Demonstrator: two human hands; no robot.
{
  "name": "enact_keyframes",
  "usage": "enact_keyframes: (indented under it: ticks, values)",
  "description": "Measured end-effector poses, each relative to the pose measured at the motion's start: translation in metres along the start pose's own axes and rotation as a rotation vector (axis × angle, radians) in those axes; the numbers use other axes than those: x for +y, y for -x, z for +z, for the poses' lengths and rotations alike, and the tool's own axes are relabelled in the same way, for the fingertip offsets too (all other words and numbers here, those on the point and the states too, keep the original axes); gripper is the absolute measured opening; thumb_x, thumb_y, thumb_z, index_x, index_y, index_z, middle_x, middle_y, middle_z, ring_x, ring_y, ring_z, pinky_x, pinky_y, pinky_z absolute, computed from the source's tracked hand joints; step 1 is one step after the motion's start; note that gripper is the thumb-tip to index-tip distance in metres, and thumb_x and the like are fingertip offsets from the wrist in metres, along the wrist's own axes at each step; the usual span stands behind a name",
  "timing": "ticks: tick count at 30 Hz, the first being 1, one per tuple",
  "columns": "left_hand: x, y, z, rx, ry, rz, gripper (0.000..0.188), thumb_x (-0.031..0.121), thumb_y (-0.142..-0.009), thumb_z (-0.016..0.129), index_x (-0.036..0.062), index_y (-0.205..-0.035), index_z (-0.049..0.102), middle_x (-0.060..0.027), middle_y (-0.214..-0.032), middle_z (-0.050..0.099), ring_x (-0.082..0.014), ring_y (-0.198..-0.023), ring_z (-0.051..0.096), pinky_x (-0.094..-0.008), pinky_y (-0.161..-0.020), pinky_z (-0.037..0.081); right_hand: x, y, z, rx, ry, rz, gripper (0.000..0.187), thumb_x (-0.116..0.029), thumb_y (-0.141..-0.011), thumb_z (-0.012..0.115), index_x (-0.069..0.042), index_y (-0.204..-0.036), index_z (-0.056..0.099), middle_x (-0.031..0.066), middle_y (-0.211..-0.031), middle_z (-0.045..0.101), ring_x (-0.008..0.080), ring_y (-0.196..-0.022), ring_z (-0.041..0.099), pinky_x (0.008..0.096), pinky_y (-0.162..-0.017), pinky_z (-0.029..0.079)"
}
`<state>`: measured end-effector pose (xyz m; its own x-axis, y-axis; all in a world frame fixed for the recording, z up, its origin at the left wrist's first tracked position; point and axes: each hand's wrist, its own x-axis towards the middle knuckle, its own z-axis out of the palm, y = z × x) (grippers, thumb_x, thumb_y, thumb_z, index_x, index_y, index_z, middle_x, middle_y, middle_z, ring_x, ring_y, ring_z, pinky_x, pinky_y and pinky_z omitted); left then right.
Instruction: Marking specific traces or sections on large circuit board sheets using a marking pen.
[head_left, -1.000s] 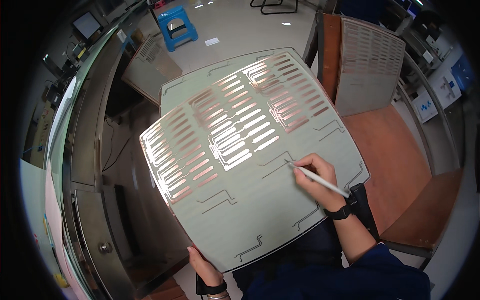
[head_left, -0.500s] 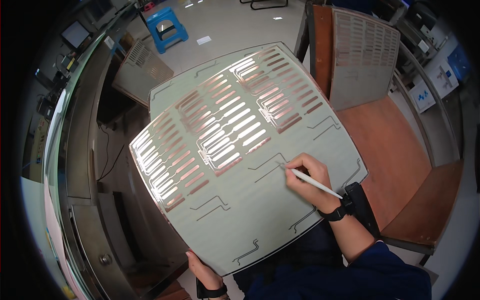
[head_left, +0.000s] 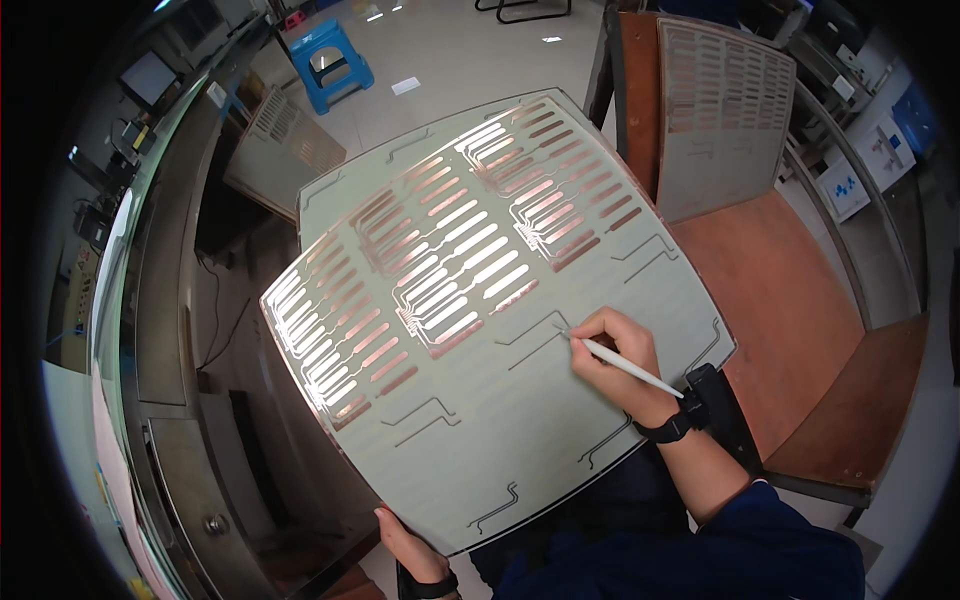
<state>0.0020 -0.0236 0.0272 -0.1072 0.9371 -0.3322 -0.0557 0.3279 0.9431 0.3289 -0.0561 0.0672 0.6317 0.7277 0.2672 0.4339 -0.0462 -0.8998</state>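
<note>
In the head view, pinches a slim white pen (head_left: 632, 366) with the right hand (head_left: 622, 350), low on the barrel, probably for finer control. Points the tip at dark bent lines (head_left: 535, 326) on a big pale board (head_left: 500, 420); too small to tell whether touching. Meets the board's near left edge with the left hand (head_left: 412, 548), likely to steady it; with fingers hidden, no telling whether clamped or only propping. Has the hands well apart. Has the board mostly beyond the left hand and under the right, with shiny copper strips (head_left: 470, 240) ahead of both.
</note>
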Motion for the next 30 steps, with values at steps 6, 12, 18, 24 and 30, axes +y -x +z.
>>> enact_keyframes:
  ticks: [6, 12, 18, 24, 30]
  values:
    - [-0.003, -0.004, -0.005, -0.021, -0.007, 0.011, 0.058, 0.046, -0.107, 0.038, -0.0052, -0.130, 0.054, -0.0133, -0.127, 0.061, -0.0214, -0.113, 0.058, -0.0336, -0.098, 0.045, 0.002, 0.007, 0.011, -0.008, 0.026, -0.200, 0.013, -0.002, -0.083, 0.066, 0.000, -0.096, 0.066, 0.0082, -0.081, 0.067, 0.0236, -0.066, 0.064, 0.0312, -0.062, 0.052]
    - [-0.018, -0.013, -0.005, -0.071, -0.016, 0.062, 0.060, 0.046, -0.106, 0.037, -0.0058, -0.131, 0.053, -0.0154, -0.128, 0.060, -0.0249, -0.110, 0.061, -0.0359, -0.095, 0.048, -0.016, 0.071, 0.083, -0.504, 0.263, -0.791, 0.042, -0.010, -0.090, 0.053, -0.010, -0.132, 0.056, 0.0105, -0.141, 0.055, 0.0248, -0.124, 0.056, 0.0396, -0.108, 0.043]
    - [-0.019, -0.011, -0.010, -0.048, -0.129, 0.086, 0.061, 0.047, -0.106, 0.037, -0.0064, -0.131, 0.053, -0.0153, -0.128, 0.060, -0.0250, -0.110, 0.061, -0.0356, -0.094, 0.049, 0.037, -0.013, -0.008, -0.169, 0.488, -0.506, 0.040, -0.015, -0.084, 0.062, -0.007, -0.123, 0.062, 0.0158, -0.122, 0.062, 0.0356, -0.117, 0.057, 0.0457, -0.106, 0.044]
    - [-0.014, -0.011, -0.010, -0.098, -0.058, 0.071, 0.060, 0.046, -0.107, 0.036, -0.0067, -0.131, 0.053, -0.0146, -0.127, 0.061, -0.0239, -0.109, 0.061, -0.0344, -0.092, 0.049, 0.121, -0.041, -0.163, 0.379, 0.679, -0.078, 0.026, -0.009, -0.090, 0.061, -0.005, -0.115, 0.063, 0.0223, -0.107, 0.067, 0.0415, -0.100, 0.062, 0.0484, -0.086, 0.050]
    - [-0.007, -0.009, -0.014, -0.085, -0.058, 0.067, 0.058, 0.046, -0.107, 0.037, -0.0053, -0.128, 0.055, -0.0121, -0.124, 0.062, -0.0207, -0.109, 0.060, -0.0323, -0.094, 0.047, 0.078, -0.006, -0.156, 0.369, 0.414, 0.267, 0.026, -0.009, -0.095, 0.058, -0.004, -0.120, 0.062, 0.0239, -0.117, 0.065, 0.0437, -0.099, 0.064, 0.0469, -0.084, 0.052]
